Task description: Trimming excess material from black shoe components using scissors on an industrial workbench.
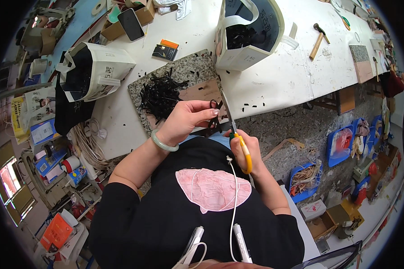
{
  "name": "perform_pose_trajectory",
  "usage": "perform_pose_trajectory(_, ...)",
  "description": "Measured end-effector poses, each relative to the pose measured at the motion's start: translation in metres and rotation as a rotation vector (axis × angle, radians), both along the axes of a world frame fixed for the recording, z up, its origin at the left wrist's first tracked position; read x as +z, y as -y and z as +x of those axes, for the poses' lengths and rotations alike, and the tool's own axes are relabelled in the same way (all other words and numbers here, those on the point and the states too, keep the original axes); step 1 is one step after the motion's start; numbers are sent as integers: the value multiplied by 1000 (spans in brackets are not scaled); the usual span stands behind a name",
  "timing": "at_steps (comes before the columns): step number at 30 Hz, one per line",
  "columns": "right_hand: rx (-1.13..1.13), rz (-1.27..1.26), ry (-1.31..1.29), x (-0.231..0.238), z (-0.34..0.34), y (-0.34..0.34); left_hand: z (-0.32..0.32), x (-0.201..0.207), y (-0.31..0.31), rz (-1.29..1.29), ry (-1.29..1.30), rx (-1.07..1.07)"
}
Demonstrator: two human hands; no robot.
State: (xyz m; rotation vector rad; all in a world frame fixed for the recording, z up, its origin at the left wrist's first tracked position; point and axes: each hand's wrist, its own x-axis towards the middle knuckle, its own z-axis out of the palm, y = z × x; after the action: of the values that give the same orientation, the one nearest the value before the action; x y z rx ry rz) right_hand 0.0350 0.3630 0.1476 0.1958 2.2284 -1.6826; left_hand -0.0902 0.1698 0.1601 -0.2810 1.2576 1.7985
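Note:
My right hand [247,145] grips yellow-handled scissors [238,136], blades pointing up and away over the table edge. My left hand [188,117], with a pale green bangle on the wrist, pinches a thin black strip [213,107] right beside the blades. A heap of cut black strips [159,95] lies on a speckled stone slab [188,67] just beyond my left hand, next to a brown board [202,92].
Two white bags hold black material, one at the left [96,69] and one at the back [249,31]. A hammer [318,38] lies at the far right of the white table [278,76]. A phone [131,23], cardboard boxes, and blue floor bins [341,143] surround the bench.

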Motion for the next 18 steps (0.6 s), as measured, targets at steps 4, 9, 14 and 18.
perform_pose_trajectory(4, -106, -167, 91, -2, 9, -5, 1, -4, -2, 73, 32, 112)
perform_pose_trajectory(9, -99, -73, 14, 0, 11, -1, -1, -3, -4, 241, 131, 361)
perform_pose_trajectory(14, 16, 92, -48, 5, 1, -1, 7, -5, -8, 249, 81, 413)
perform_pose_trajectory(18, 51, 88, 21, 7, -2, -5, 8, -5, -7, 249, 78, 385)
